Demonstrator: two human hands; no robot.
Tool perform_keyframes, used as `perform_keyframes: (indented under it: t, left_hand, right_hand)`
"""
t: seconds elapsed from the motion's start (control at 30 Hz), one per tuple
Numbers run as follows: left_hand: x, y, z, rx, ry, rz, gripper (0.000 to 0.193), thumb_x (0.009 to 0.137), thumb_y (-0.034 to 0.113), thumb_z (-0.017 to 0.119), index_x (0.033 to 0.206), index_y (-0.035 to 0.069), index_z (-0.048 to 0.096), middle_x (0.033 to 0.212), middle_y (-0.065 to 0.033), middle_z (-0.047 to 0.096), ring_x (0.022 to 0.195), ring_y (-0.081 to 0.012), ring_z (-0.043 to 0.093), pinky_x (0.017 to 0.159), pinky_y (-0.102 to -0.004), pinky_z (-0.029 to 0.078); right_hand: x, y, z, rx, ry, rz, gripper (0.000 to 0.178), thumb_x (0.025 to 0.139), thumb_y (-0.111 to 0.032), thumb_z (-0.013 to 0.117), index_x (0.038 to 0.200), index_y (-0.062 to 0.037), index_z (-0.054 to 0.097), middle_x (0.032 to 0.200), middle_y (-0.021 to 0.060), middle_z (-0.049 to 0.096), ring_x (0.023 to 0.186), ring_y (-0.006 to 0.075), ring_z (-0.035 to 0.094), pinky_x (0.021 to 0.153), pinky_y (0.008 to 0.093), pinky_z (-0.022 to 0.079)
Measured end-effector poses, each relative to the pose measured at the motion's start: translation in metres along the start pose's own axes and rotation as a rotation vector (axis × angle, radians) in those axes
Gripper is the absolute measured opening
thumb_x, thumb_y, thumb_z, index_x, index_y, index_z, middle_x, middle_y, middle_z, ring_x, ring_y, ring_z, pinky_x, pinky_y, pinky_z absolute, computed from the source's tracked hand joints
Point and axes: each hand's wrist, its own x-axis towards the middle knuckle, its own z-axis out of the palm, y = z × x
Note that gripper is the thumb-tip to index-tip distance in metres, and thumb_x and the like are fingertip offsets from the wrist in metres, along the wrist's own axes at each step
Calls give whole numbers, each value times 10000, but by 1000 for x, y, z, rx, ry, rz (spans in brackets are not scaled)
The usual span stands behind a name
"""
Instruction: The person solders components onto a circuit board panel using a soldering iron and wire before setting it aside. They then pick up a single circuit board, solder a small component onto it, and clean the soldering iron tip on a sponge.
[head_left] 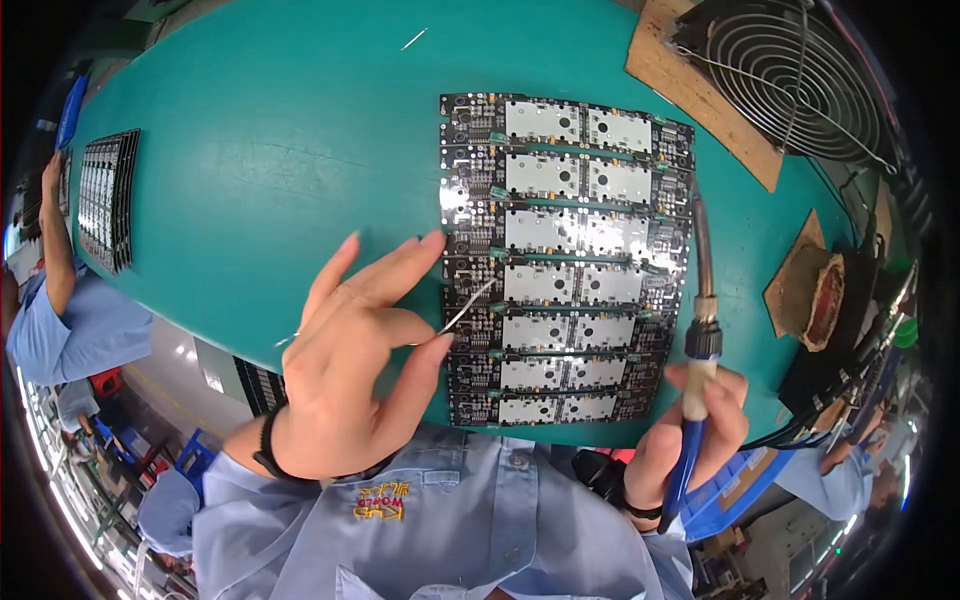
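My left hand [355,355] pinches a thin silvery solder wire [467,306] between thumb and forefinger; the wire's tip reaches the left edge of a row of black circuit boards [565,260] with white panels, laid side by side on a teal table [280,170]. My right hand [690,430] grips a soldering iron [700,330] with a blue handle, its metal tip pointing up along the right edge of the boards. A black band sits on my left wrist.
A second stack of circuit boards [108,198] lies at the far left beside another person's arm [55,240]. A wire-guarded fan [790,80] stands on a wooden board at the back right. A brown iron stand with sponge [815,295] and cables sit at the right.
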Motion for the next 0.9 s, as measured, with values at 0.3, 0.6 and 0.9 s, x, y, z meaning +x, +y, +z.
perform_keyframes:
  t: [0.3, 0.6, 0.9]
  left_hand:
    - [-25, -4, 8, -27, 46, -22, 117, 766, 8, 614, 829, 33, 519, 1136, -193, 610, 1128, -314, 542, 1031, -489, 238]
    - [-25, -3, -12, -169, 355, 20, 69, 831, 34, 577, 860, 21, 516, 1056, -166, 643, 1013, -253, 593, 969, -398, 346]
    - [30, 41, -42, -600, 1114, 325, 94, 914, 88, 524, 919, -4, 509, 978, -136, 638, 906, -170, 588, 832, -261, 439]
  right_hand:
    - [-19, -1, 4, 242, 58, 131, 469, 857, -337, 608, 1154, -20, 431, 1011, 166, 498, 919, 246, 529, 830, 401, 430]
    - [-35, -6, -9, 183, 156, 4, 451, 881, -378, 565, 1118, -20, 425, 1025, 183, 549, 949, 277, 576, 904, 448, 415]
    - [-22, -76, 46, 477, -249, -292, 609, 703, -164, 801, 1053, -95, 307, 1099, 255, 539, 981, 303, 592, 876, 414, 468]
